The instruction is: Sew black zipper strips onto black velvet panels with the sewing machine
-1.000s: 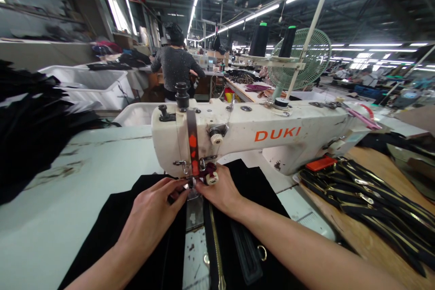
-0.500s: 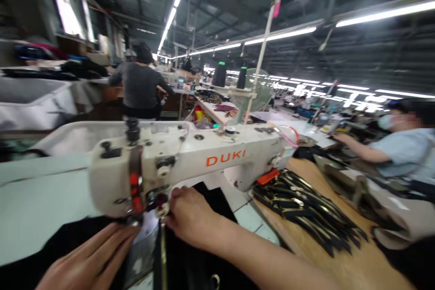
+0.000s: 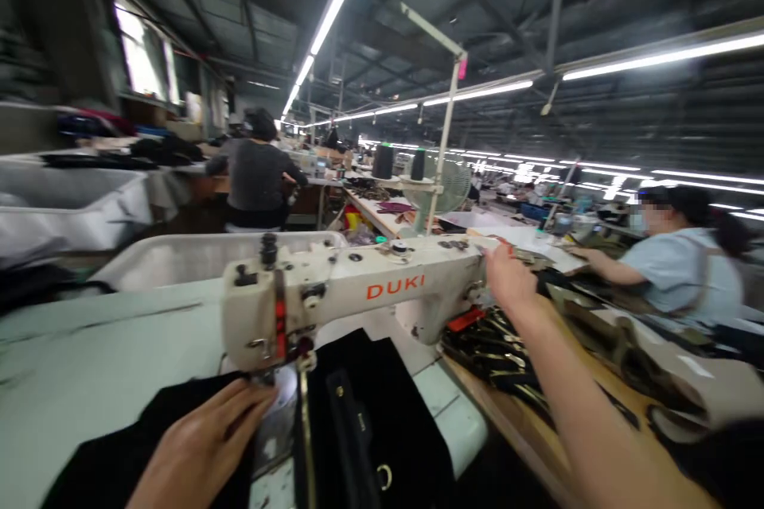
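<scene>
A white DUKI sewing machine (image 3: pixel 358 290) stands across the table. Black fabric (image 3: pixel 370 406) with a gold zipper (image 3: pixel 305 429) lies under its needle end. My left hand (image 3: pixel 203 445) rests flat on the black fabric just left of the needle, fingers stretched out. My right hand (image 3: pixel 507 278) reaches to the machine's right end, by the handwheel; its fingers are hidden behind the back of the hand.
A heap of black straps with gold hardware (image 3: pixel 501 350) lies on the wooden board right of the machine. A white bin (image 3: pixel 179 258) stands behind it. One person (image 3: pixel 256 171) sits ahead with their back turned; another person (image 3: pixel 680 270) works at the right.
My right hand left the needle area and moved to the machine's right end. My left hand slid back from the presser foot and lies flat. The view swung up and right.
</scene>
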Action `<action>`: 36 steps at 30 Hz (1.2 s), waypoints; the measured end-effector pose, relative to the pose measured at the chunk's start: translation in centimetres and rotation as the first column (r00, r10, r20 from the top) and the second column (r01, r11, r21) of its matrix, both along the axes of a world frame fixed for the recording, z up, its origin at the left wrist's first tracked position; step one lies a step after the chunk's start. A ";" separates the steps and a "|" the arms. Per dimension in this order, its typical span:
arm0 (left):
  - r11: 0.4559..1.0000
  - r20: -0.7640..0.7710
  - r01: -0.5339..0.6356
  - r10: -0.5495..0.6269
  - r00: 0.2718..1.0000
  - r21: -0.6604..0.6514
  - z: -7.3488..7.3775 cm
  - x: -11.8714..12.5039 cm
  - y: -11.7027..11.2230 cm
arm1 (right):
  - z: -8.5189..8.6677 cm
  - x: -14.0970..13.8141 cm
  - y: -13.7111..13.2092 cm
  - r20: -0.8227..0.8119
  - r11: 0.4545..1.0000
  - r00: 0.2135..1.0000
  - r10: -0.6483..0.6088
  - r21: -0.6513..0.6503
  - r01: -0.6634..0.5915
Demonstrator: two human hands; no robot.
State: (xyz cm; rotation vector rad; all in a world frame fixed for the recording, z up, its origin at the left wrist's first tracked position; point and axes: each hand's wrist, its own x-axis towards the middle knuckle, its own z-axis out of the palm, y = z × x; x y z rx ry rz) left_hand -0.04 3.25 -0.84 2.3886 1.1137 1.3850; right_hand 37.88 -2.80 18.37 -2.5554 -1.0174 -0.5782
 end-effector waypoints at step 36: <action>0.811 -0.059 -0.143 0.133 0.989 -0.567 1.7 -0.8 0.1 | -3.5 2.2 -0.1 0.063 0.946 0.997 0.045 0.318 -0.062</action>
